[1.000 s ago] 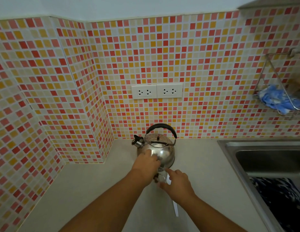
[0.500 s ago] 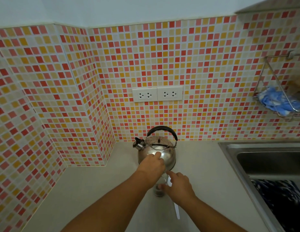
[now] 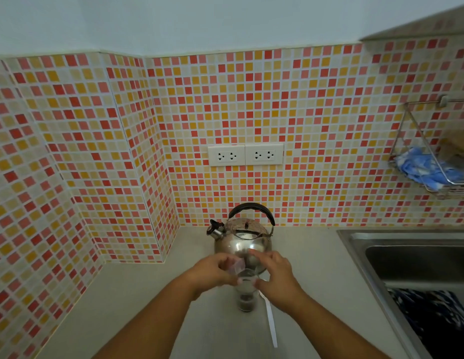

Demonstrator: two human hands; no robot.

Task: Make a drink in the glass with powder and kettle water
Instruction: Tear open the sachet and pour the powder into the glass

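A clear glass (image 3: 247, 297) stands on the pale counter with dark powder at its bottom. Just above its rim my left hand (image 3: 214, 272) pinches a small pinkish sachet (image 3: 236, 266), which is blurred. My right hand (image 3: 276, 274) curls around the glass's upper right side, thumb at the rim and forefinger stretched toward the sachet. Right behind both hands sits a shiny steel kettle (image 3: 242, 239) with a black handle, its spout pointing left and its lower front partly hidden by my fingers.
A thin white strip (image 3: 271, 322) lies on the counter (image 3: 148, 307) to the right of the glass. A steel sink (image 3: 407, 257) with dark cloth is at the right. A wire rack (image 3: 430, 172) and two sockets (image 3: 245, 154) are on the tiled wall.
My left hand has come back from the kettle's front to above the glass, and the sachet now shows between my hands. My right hand has risen to the glass's top.
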